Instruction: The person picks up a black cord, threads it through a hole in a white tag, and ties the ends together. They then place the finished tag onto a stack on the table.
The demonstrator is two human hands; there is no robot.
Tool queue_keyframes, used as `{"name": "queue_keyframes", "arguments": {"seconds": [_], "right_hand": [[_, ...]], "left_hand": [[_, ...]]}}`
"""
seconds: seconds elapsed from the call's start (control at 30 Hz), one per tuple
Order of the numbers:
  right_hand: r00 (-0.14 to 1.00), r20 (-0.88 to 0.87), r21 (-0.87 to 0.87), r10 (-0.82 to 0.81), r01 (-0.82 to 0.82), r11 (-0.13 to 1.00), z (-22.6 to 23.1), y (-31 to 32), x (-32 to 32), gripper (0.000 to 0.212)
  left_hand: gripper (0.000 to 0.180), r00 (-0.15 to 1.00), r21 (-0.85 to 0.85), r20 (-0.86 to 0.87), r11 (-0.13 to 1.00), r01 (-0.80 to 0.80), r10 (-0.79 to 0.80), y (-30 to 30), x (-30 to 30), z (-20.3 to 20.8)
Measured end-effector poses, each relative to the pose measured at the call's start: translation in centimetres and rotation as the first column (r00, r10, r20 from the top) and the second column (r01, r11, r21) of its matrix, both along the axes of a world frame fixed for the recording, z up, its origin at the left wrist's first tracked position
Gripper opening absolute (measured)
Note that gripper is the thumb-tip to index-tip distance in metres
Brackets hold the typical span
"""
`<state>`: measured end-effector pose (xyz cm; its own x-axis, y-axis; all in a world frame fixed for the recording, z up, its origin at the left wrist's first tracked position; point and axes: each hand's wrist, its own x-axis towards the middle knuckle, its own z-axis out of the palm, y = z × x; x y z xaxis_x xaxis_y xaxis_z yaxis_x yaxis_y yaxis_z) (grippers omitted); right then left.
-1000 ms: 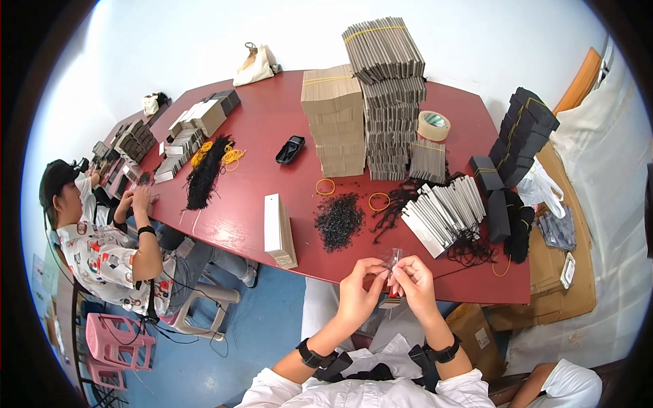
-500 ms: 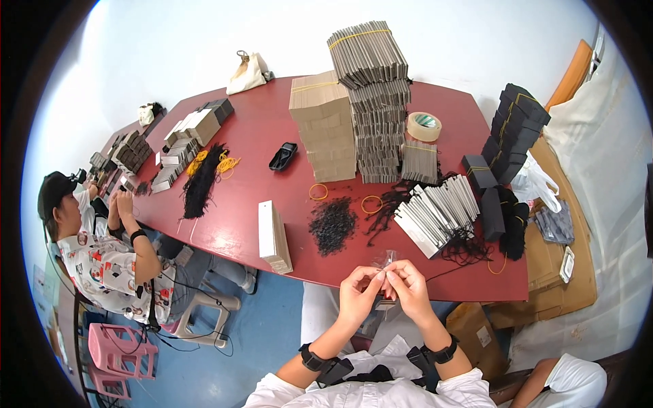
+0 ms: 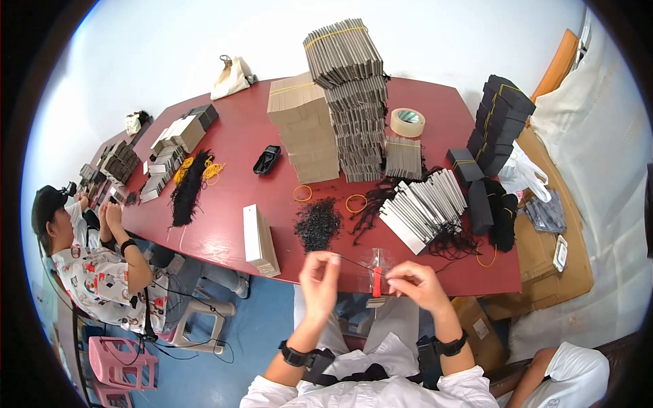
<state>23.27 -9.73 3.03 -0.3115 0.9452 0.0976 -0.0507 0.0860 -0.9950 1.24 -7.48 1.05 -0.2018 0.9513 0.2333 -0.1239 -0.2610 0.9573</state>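
Observation:
My left hand (image 3: 320, 282) is closed in a pinch, raised at the table's front edge. To its right, my right hand (image 3: 416, 282) is pinched too, lower and close to the edge. A thin black cord (image 3: 355, 264) runs taut between the fingertips of both hands. Between the hands, a narrow red piece (image 3: 377, 280) stands at the table edge with clear film or tape around it; its kind is unclear. Just below it sits a small grey block (image 3: 375, 302). A heap of small black pieces (image 3: 318, 224) lies beyond my left hand.
White-edged card pieces with black cords (image 3: 423, 211) lie right of the heap. A white-topped card stack (image 3: 260, 241) stands left. Tall bundled grey stacks (image 3: 357, 129) rise behind, with a tape roll (image 3: 407, 122) and black boxes (image 3: 500, 119) rightward. A co-worker (image 3: 102, 265) sits at left.
My hands, together half a second ago, have drawn apart, the left one moving left and up. The cord now shows stretched between them, and the red piece has come into sight.

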Motion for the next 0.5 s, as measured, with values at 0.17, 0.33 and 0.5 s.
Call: {"name": "queue_keyframes", "arguments": {"seconds": [0.17, 0.33, 0.5], "right_hand": [[0.978, 0.206, 0.269, 0.012, -0.068, 0.961, 4.1, 0.8, 2.4, 0.011], [0.829, 0.517, 0.444, -0.211, -0.049, 0.895, 6.7, 1.4, -0.1, 0.007], [0.779, 0.542, 0.555, -0.314, -0.050, 0.831, 6.1, 0.9, -1.7, 0.012]], "left_hand": [[0.003, 0.804, 0.300, -0.529, 0.946, -0.122, 0.271, 2.6, -2.7, 1.7], [0.006, 0.876, -0.024, -0.151, 0.887, 0.461, -0.459, -1.2, -0.9, 3.9], [0.009, 0.703, -0.163, 0.402, 0.710, 0.685, -0.586, -2.3, 0.8, 3.3]]}}
